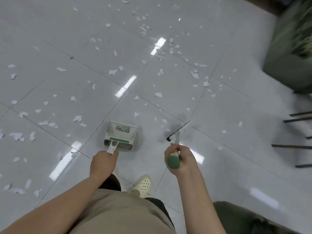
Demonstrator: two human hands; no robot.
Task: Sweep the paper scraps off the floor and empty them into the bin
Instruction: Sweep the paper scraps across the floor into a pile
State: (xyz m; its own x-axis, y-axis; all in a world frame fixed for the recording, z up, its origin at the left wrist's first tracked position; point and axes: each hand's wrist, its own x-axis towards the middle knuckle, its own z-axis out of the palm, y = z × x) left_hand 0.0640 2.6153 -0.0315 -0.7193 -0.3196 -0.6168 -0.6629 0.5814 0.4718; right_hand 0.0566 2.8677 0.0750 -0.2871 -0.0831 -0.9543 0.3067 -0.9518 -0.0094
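Torn white paper scraps (113,71) lie scattered over the glossy grey tiled floor (50,31), thickest at the upper right and along the left. My left hand (103,162) grips the white handle of a cream and green dustpan (120,136) that stands just ahead of my feet. My right hand (179,159) grips the green-capped handle of a broom. The broom's head (179,130) with dark bristles sits to the right of the dustpan. No bin is in view.
A green upholstered seat (290,53) stands at the upper right, with dark thin furniture legs (297,119) along the right edge. Another green seat (239,217) is at the lower right. My cream clog (141,184) is on the floor below the dustpan.
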